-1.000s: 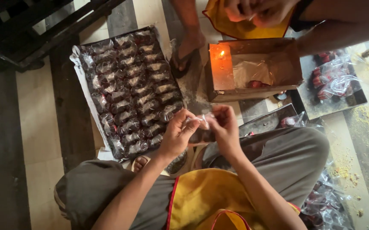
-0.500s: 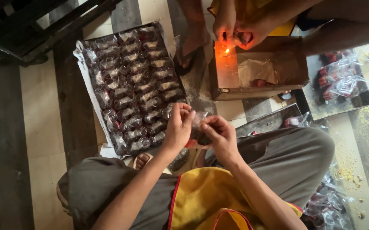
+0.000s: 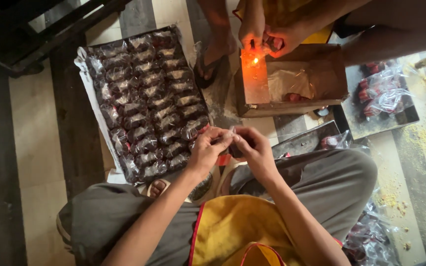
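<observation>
Here, a small dark sweet in clear wrap [image 3: 232, 143] sits pinched between both hands just above the person's lap, near the tray's right edge; the left hand [image 3: 205, 152] and right hand [image 3: 252, 150] meet fingertip to fingertip, fingers narrow and closed on the wrapper; judging by that grip, the wrapping step is in hand, and closing it calls for a steady pinch on both ends; to the left, a tray [image 3: 82, 64] holds rows of wrapped pieces; farther off, another person's hands [image 3: 267, 37] hover over a small flame [image 3: 254, 61] at a cardboard box [image 3: 321, 74].
</observation>
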